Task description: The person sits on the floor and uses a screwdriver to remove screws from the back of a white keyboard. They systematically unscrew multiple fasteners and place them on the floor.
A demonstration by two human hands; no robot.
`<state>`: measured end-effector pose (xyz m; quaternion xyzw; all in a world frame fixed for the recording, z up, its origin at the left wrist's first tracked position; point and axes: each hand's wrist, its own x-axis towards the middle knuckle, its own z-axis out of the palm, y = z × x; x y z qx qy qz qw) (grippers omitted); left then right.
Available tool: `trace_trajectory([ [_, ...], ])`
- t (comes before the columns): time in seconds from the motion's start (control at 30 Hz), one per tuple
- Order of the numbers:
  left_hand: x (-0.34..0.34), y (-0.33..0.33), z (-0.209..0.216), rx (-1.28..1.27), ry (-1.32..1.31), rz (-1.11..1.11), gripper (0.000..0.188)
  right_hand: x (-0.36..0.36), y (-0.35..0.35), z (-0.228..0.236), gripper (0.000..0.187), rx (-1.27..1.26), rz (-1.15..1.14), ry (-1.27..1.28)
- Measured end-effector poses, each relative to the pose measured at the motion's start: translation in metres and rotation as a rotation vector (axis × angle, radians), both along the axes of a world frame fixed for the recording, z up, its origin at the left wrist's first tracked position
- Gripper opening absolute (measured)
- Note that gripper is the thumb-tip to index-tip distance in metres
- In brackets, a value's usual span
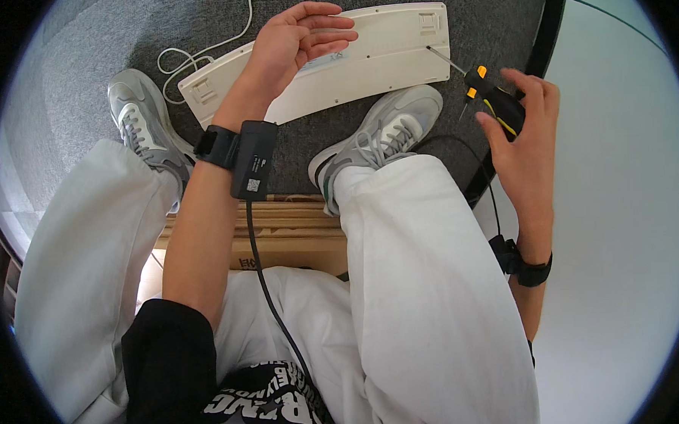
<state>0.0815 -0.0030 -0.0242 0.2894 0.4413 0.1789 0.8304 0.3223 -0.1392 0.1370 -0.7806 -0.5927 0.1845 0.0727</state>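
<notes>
A white keyboard-shaped panel point(396, 39), slightly curved, lies underside up on the grey carpet, with small screw holes and flip feet showing. My left hand point(302, 39) is over its middle, fingers stretched out and holding nothing; whether it touches the panel I cannot tell. At the right, my right hand point(529, 124) curls its thumb and fingers loosely around the black and yellow handle of a screwdriver point(506, 114). The screwdriver slants left, its metal tip at a hole near the panel's right end. A second thin shaft with an orange piece point(471, 93) shows beside the handle.
A white cable point(189, 63) loops at the panel's left end. My grey shoes point(134, 107) flank the near side. Flattened cardboard point(294, 221) lies below my legs. A white surface point(612, 200) with a dark edge stands at the right, and a glass edge point(611, 3) above it.
</notes>
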Motion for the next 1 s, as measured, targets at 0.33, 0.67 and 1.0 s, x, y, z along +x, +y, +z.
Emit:
trace_trajectory([
  [0.33,-0.002,0.000,-0.002,0.003,-0.021,0.009,0.048,0.004,0.000,0.001,0.031,-0.292,-0.138,-0.140],
  [0.67,-0.002,0.001,0.000,-0.005,-0.012,-0.023,0.055,0.012,-0.011,-0.006,0.044,-0.026,-0.127,0.088],
  [1.0,-0.002,0.002,-0.002,0.008,-0.009,-0.030,0.056,0.019,-0.027,-0.010,0.045,0.004,-0.112,0.077],
])
